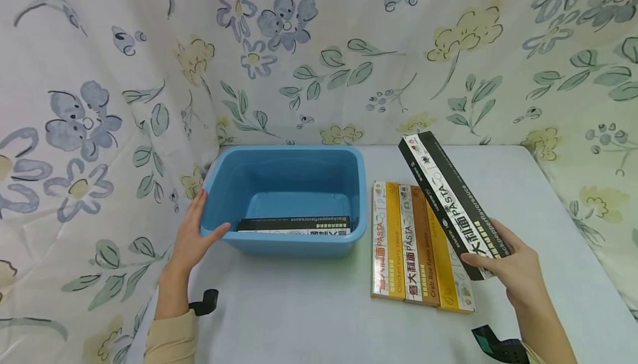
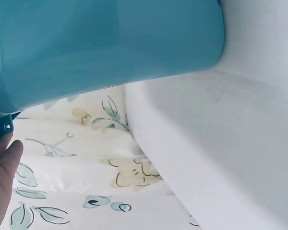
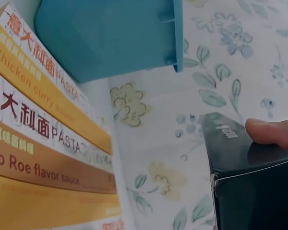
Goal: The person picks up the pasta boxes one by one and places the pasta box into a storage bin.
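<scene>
A blue plastic bin (image 1: 291, 246) stands on the table, with a black-and-white pasta box (image 1: 294, 224) lying along its near inner wall. At the bin's near left corner rests my left hand (image 1: 194, 239), fingers extended along the outside and thumb at the front rim. My right hand (image 1: 513, 267) grips another black-and-white pasta box (image 1: 451, 198), labelled black pepper flavor sauce, by its lower end. That box is tilted, its far end up and to the left, above a row of pasta boxes. The row holds a chicken curry box (image 1: 387, 242), a crab roe box (image 1: 418, 242) and a yellow box (image 1: 451, 275), partly hidden.
The white table (image 1: 299, 308) carries everything, and the row of boxes lies close to the bin's right side. A floral curtain (image 1: 324, 48) hangs behind the table's far edge and along the sides. Black cameras are strapped at both wrists.
</scene>
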Available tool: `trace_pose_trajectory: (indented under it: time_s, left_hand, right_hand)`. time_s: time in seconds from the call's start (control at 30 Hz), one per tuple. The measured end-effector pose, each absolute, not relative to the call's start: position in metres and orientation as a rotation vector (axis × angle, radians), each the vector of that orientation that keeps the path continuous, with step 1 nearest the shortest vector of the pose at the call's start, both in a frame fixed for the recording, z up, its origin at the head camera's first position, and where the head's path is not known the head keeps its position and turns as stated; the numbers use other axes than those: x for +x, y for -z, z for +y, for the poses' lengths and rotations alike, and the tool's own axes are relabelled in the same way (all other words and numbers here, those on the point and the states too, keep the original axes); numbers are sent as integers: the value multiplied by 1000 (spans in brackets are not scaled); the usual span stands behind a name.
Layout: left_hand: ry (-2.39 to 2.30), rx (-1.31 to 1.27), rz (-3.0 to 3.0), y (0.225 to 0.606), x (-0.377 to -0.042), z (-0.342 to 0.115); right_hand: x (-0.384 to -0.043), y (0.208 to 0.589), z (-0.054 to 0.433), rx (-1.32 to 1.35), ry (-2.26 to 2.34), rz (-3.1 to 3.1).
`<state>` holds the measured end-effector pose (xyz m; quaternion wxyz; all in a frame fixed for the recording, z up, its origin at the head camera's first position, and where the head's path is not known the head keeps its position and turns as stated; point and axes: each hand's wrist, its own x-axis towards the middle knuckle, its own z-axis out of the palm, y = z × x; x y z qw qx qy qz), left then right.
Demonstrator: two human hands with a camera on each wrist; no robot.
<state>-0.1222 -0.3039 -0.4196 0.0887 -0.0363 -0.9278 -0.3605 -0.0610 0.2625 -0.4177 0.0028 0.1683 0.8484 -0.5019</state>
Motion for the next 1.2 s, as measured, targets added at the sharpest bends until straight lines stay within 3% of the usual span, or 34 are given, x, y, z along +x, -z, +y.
trace_pose_trajectory:
  time_s: [0.87,1.2]
  left_hand:
    - [1066,-110,-2745,425,-123,-305]
    - [1078,-130,-2731,425,-123,-307]
  right_hand:
    - [-86,378,218,33,1771,2556]
    - [-102,369,189,-41,1832,2433]
